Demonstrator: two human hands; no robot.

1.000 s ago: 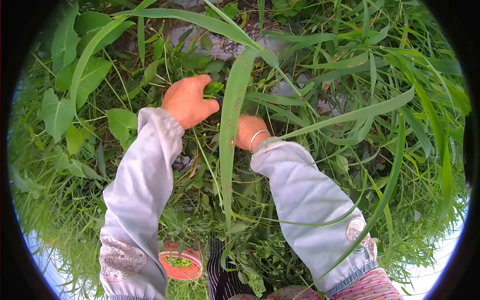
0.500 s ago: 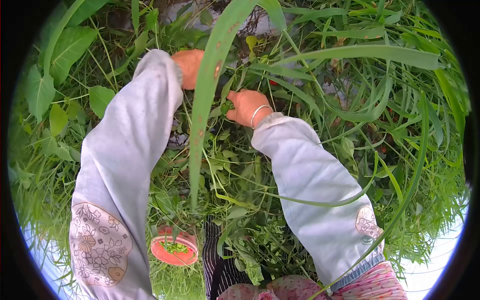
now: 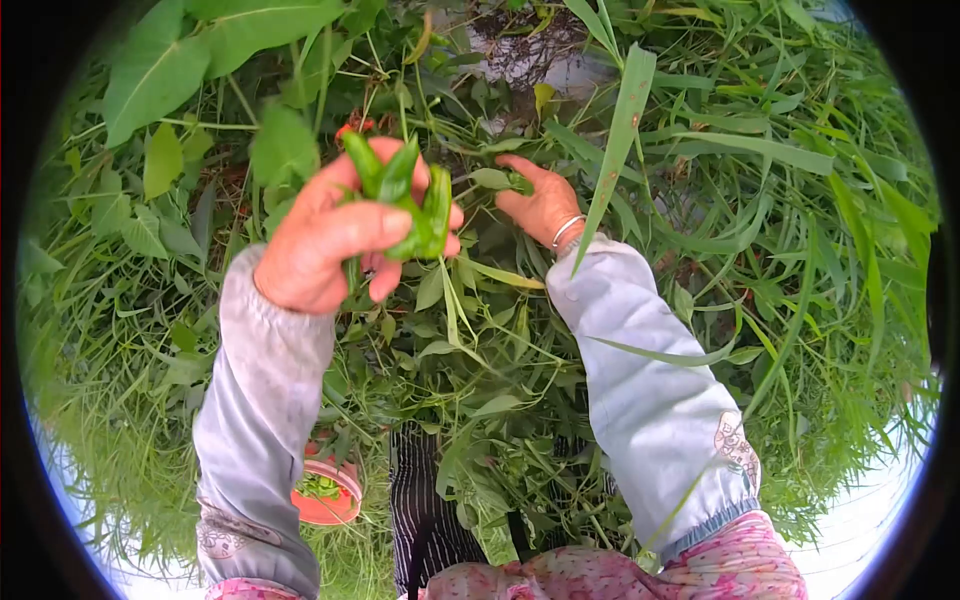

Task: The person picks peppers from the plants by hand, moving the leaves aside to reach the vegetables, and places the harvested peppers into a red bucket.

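My left hand is raised above the plants, its fingers wrapped round a bunch of green peppers that stick out past the thumb. Farther right, my right hand is down among the leaves. Between its thumb and forefinger shows a small piece of glossy green pepper, mostly hidden by the hand. Leafy pepper plants spread below and between both hands. Red peppers show just behind the left hand.
A red bucket with green peppers inside stands on the grass at the lower left. Long grass blades arch over the right arm. Broad leaves fill the upper left. Pale ground sheeting shows at the top.
My left hand has come up and back out of the foliage, bringing the green peppers into sight. My right hand has shifted slightly right in view. The long grass blade no longer crosses the middle.
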